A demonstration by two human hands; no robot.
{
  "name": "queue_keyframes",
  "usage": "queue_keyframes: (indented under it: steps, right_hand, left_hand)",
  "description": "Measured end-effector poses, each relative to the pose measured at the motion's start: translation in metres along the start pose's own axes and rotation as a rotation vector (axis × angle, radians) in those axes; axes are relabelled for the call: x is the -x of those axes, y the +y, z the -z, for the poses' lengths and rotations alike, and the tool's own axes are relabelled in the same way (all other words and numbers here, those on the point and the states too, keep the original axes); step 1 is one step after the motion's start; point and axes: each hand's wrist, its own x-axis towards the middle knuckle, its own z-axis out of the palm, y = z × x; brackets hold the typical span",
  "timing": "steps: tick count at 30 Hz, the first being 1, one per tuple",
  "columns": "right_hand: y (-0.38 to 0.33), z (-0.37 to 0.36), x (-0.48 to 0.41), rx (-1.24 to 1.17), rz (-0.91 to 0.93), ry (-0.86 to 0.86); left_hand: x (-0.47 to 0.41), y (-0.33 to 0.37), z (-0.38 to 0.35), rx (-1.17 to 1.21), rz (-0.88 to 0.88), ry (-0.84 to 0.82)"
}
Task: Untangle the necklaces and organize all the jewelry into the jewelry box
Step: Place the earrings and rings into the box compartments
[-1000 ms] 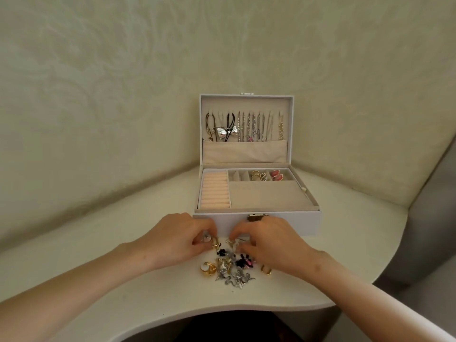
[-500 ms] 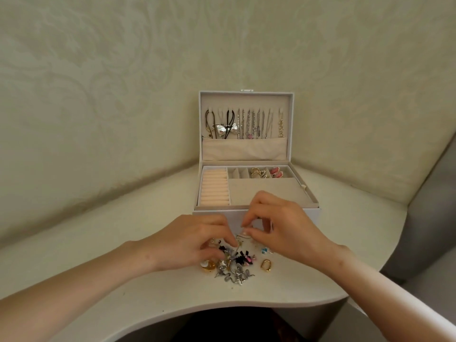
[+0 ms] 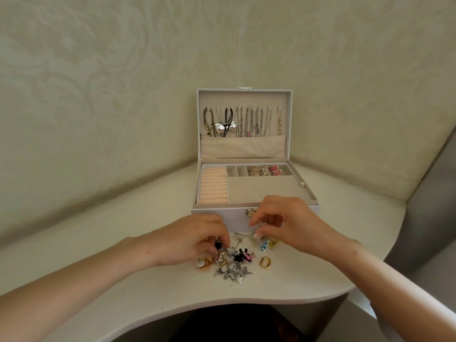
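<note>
The white jewelry box (image 3: pixel 217 219) stands open in the middle of the table. Several necklaces (image 3: pixel 246 122) hang inside its upright lid. Its tray holds peach ring rolls (image 3: pixel 213 187), gold rings (image 3: pixel 255 170) and pink earrings (image 3: pixel 275 170). A pile of small jewelry (image 3: pixel 234 270) lies in front of the box. My left hand (image 3: pixel 190 240) curls down on the pile's left side and pinches a small black piece (image 3: pixel 217 244). My right hand (image 3: pixel 291 223) hovers just before the box's clasp (image 3: pixel 251 212), fingers curled, pinching a small earring with blue and yellow bits (image 3: pixel 266 244).
A chunky gold ring (image 3: pixel 204 263) lies at the pile's left and a gold oval ring (image 3: pixel 265 262) at its right. The table's curved front edge (image 3: pixel 222 304) runs close below the pile. Patterned walls meet in a corner behind the box.
My right hand has come down and to the right, from over the box's front edge to the table before the clasp. My left hand has stayed on the pile.
</note>
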Motion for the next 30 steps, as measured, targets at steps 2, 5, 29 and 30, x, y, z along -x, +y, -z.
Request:
queue_keyframes:
  steps: [2,5,29,30]
  right_hand:
    - [0.002,0.005,0.001,0.005,-0.028,0.002]
    - [0.006,0.013,0.003,0.048,-0.027,-0.013]
    - [0.000,0.030,-0.004,-0.319,-0.156,0.049]
    - [0.002,0.032,-0.006,-0.333,-0.176,0.065]
  left_hand:
    - [0.000,0.000,0.000,0.008,0.007,0.014]
    - [-0.001,0.001,-0.002,-0.015,0.009,0.006]
    - [0.005,0.001,0.002,0.132,-0.033,-0.064]
    - [0.005,0.000,0.001,0.120,-0.032,-0.057]
